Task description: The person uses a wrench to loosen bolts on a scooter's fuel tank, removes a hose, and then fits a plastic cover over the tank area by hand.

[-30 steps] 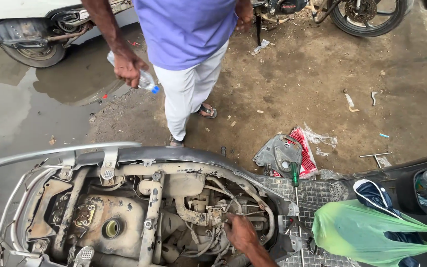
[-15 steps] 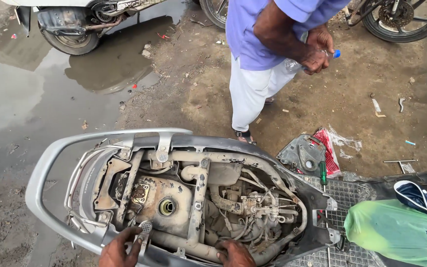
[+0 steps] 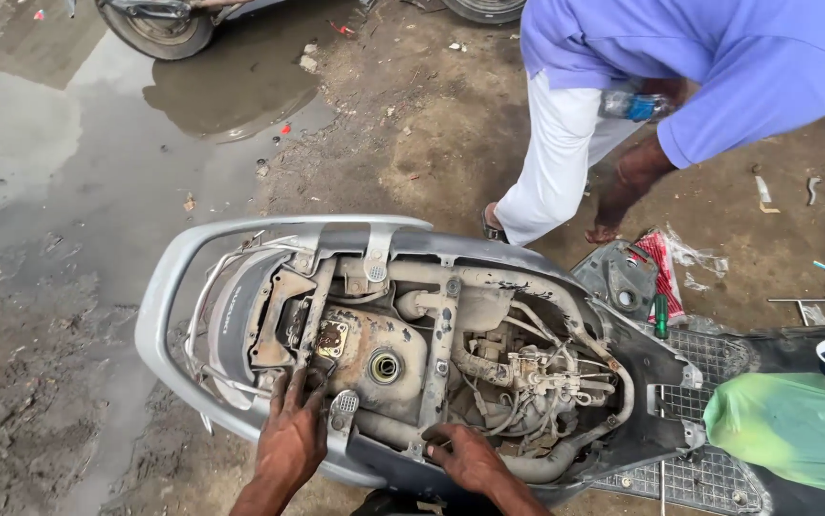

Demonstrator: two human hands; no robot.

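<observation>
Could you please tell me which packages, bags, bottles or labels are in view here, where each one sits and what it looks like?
Red and clear plastic packet: crumpled on the ground beside the scooter, right of centre.
Green plastic bag: bulging, on the scooter's footboard, far right.
Clear bottle with blue cap: against the standing person's side, top right.
Pale lettering strip: on the scooter's grey rear panel, left, above the left hand.

Outdoors in daylight, you stand on wet, muddy ground; a puddle lies at ten o'clock, litter scattered toward two o'clock.
</observation>
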